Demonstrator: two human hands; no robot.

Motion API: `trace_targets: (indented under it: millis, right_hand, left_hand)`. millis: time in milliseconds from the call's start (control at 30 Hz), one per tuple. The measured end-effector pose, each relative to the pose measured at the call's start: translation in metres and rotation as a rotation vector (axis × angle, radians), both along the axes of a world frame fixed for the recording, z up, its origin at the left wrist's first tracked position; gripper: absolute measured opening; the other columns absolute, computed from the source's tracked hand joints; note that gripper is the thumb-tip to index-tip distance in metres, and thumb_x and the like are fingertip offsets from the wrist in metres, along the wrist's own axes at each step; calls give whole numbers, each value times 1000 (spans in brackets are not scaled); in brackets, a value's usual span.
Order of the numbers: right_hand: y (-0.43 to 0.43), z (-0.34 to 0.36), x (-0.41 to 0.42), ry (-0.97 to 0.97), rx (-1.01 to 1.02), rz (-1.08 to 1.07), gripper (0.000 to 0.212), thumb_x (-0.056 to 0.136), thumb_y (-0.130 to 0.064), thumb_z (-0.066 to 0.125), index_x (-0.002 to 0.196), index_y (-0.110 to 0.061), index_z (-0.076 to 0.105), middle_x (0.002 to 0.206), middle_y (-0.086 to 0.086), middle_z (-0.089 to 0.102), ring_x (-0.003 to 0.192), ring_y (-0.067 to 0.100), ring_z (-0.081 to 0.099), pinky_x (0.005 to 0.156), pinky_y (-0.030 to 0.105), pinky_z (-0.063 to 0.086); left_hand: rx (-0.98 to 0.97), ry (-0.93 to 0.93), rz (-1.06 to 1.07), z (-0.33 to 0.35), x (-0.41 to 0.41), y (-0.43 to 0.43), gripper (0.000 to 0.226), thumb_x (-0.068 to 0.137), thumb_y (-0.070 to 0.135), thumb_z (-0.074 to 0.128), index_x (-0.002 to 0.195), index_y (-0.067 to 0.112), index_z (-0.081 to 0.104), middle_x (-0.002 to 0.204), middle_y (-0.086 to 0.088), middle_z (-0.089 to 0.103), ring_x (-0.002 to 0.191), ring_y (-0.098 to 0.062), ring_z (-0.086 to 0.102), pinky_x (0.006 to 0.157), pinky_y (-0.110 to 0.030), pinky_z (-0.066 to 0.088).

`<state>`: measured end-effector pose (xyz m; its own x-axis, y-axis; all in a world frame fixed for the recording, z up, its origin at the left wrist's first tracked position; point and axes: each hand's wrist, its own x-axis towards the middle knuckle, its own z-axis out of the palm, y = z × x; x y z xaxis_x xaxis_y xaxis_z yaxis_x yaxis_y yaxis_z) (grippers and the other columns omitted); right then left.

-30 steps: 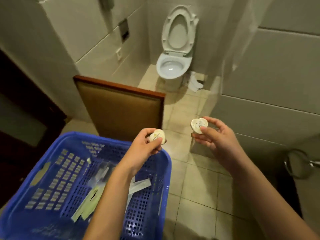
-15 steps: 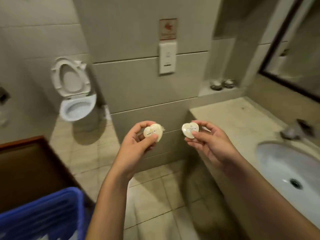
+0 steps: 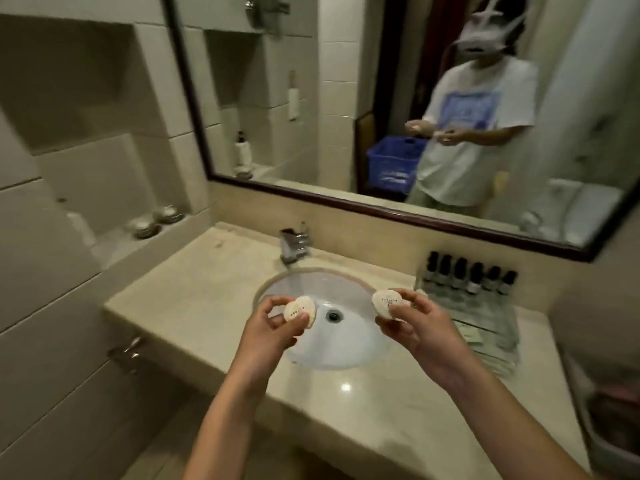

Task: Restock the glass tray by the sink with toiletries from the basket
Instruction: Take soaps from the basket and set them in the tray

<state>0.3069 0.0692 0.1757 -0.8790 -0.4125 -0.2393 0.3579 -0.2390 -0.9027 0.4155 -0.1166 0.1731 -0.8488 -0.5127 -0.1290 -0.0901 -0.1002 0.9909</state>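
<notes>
Both hands are up over the sink (image 3: 304, 285), each holding a little round wrapped puck. The left hand (image 3: 273, 329) has its fingers (image 3: 268, 303) pinching the first soap (image 3: 299, 311) by its edges. The right hand (image 3: 417, 329) pinches the second soap (image 3: 389, 304) the same way, print facing up. The glass tray (image 3: 491, 315) sits on the surface (image 3: 194, 289) just right of the sink, with dark-capped bottles (image 3: 471, 277) along the back and flat sachets (image 3: 491, 349) in front. The blue basket (image 3: 394, 161) only shows in the mirror (image 3: 346, 98).
</notes>
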Motion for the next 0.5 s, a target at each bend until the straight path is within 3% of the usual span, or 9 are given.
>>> trace_targets:
  millis: [100, 300, 500]
  right_hand:
    - [36, -15, -15, -63, 21, -184, 21, 87, 5, 54, 104, -7, 59, 99, 15, 66, 76, 24, 64, 66, 25, 57]
    - [72, -40, -45, -118, 89, -399, 20, 87, 9, 52, 93, -9, 61, 90, 15, 66, 76, 23, 62, 61, 20, 56]
    - [79, -66, -101, -157, 246, -554, 22, 86, 7, 55, 97, -10, 61, 86, 12, 66, 76, 22, 62, 70, 25, 55]
  left_hand:
    - [-29, -11, -115, -7, -35, 30, 18, 84, 10, 65, 100, 18, 59, 85, -5, 71, 73, -13, 61, 70, -25, 47]
    - [9, -85, -272, -32, -102, 61, 19, 83, 6, 66, 99, 14, 59, 83, -2, 68, 73, -15, 59, 73, -28, 47]
    - [45, -189, -450, -63, -194, 55, 18, 85, 4, 62, 99, 14, 58, 78, 1, 68, 69, -14, 53, 69, -24, 45]
